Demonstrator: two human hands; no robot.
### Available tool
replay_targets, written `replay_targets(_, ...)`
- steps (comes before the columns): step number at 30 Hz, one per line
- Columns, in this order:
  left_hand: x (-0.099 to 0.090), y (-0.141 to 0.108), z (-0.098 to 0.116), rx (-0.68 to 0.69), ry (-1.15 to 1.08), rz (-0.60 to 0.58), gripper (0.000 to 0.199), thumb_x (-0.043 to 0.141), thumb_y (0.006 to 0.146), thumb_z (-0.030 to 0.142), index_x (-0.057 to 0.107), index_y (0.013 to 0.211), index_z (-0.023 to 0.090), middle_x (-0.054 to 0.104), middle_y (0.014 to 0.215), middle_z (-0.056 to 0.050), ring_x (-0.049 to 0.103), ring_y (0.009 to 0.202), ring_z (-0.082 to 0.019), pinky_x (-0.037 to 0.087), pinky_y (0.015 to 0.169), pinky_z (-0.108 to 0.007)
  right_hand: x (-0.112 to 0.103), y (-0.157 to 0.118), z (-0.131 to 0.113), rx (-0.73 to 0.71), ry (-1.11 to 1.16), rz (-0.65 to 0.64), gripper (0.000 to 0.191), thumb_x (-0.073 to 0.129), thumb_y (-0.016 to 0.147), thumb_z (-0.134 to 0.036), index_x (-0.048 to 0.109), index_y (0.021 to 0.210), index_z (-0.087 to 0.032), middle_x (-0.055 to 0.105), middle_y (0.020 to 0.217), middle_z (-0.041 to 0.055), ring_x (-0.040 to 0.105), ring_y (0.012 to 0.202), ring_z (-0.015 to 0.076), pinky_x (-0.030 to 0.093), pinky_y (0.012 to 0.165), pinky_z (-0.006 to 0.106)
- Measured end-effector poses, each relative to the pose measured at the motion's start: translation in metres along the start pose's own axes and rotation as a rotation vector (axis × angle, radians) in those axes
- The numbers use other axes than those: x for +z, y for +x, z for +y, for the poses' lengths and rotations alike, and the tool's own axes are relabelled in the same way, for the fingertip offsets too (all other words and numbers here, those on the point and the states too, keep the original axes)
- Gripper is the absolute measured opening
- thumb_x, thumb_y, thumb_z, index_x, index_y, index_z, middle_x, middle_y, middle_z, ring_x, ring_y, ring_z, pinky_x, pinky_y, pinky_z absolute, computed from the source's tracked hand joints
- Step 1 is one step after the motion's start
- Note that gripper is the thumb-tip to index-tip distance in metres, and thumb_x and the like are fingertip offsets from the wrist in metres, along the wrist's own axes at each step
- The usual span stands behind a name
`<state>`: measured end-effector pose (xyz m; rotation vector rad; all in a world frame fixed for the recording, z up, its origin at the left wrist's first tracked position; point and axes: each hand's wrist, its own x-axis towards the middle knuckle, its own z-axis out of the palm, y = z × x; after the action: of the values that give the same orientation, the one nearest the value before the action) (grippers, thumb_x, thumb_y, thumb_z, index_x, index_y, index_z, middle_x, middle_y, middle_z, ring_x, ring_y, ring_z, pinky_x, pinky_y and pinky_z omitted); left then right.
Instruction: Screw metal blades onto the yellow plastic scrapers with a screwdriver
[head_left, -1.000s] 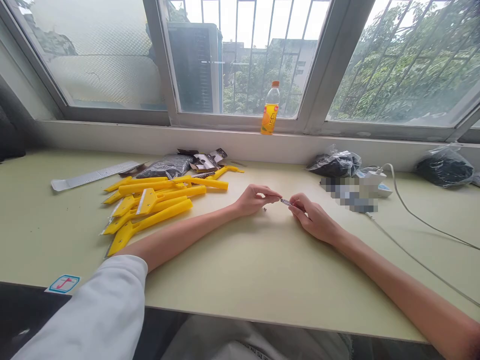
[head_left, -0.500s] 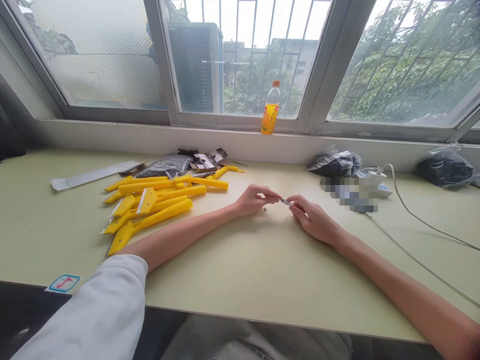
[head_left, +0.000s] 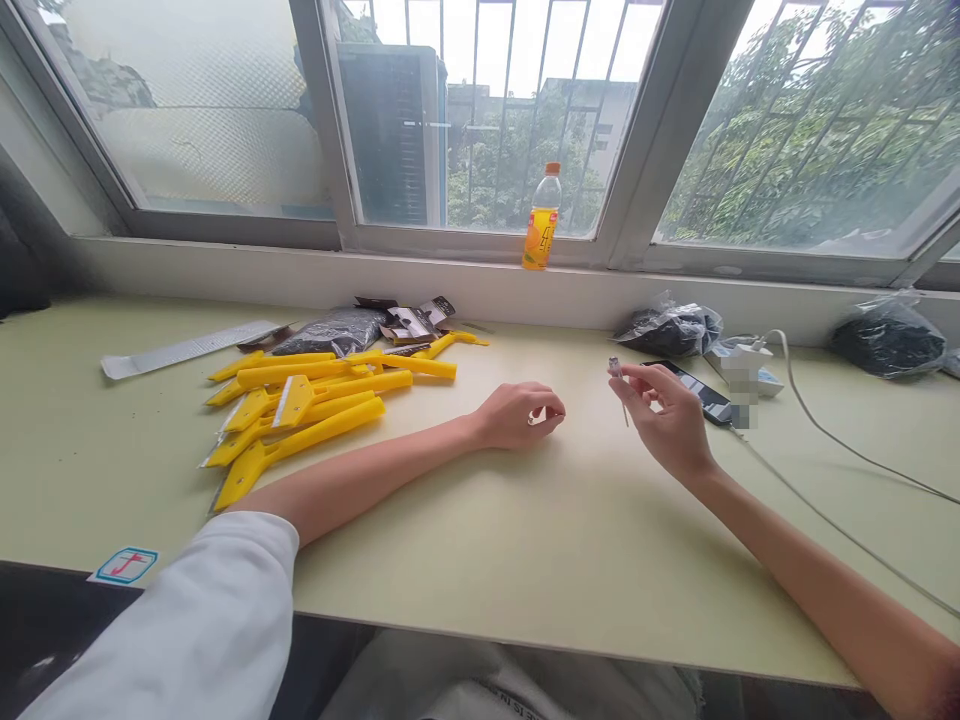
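My right hand (head_left: pixel 670 415) is raised a little over the table and pinches a small metal piece (head_left: pixel 614 367) between thumb and fingers. A thin rod (head_left: pixel 626 414) sticks down below the pinch; I cannot tell whether it belongs to that piece. My left hand (head_left: pixel 517 415) rests on the table, its fingers curled with thumb and fingertips meeting. Whether anything sits in that pinch is too small to tell. A tiny metal bit (head_left: pixel 531 419) shows through the loop of its fingers. Left of this hand, several yellow scrapers (head_left: pixel 330 430) with flat blades lie in a pile.
Behind the scrapers lie a black plastic bag (head_left: pixel 334 330), black-and-white packaging (head_left: pixel 420 320) and a long pale strip (head_left: pixel 187 350). A phone (head_left: pixel 697 393), a white charger (head_left: pixel 746 358) and cables lie at right, near bagged dark items (head_left: pixel 671 328). An orange drink bottle (head_left: pixel 541 225) stands on the sill.
My hands have parted. The right hand moved right and up with the small metal piece, which was held between both hands. The left hand lowered slightly and its fingers curled in.
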<state>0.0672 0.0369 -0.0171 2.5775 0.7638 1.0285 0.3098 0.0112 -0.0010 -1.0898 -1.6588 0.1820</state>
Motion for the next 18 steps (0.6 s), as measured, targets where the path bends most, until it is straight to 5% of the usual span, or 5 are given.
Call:
replay_targets(7,0.001,0.001,-0.001,-0.006,0.096,-0.136,0.017,0.061,0.094,0.03,0.072,0.087,0.019,0.071,0.085,-0.003,0.061,0.079,-0.016,0.043,0.071,-0.027,0.002,-0.005,-0.019,0.0,0.273,-0.016,0.025,0.052,0.1,-0.054,0.049,0.101,-0.029,0.054,0.071,0.0004,0.054,0.058,0.0198,0.048,0.059,0.039)
replay_targets(18,0.0,0.002,-0.005,0.061,0.014,-0.204,0.021,0.062,0.095,0.031,0.077,0.089,0.017,0.068,0.082,-0.005,0.057,0.074,-0.014,0.045,0.076,-0.026,0.016,-0.019,-0.018,-0.023,0.306,-0.208,0.02,0.048,0.103,-0.047,0.048,0.106,-0.028,0.059,0.075,-0.0017,0.058,0.064,0.016,0.049,0.067,0.034)
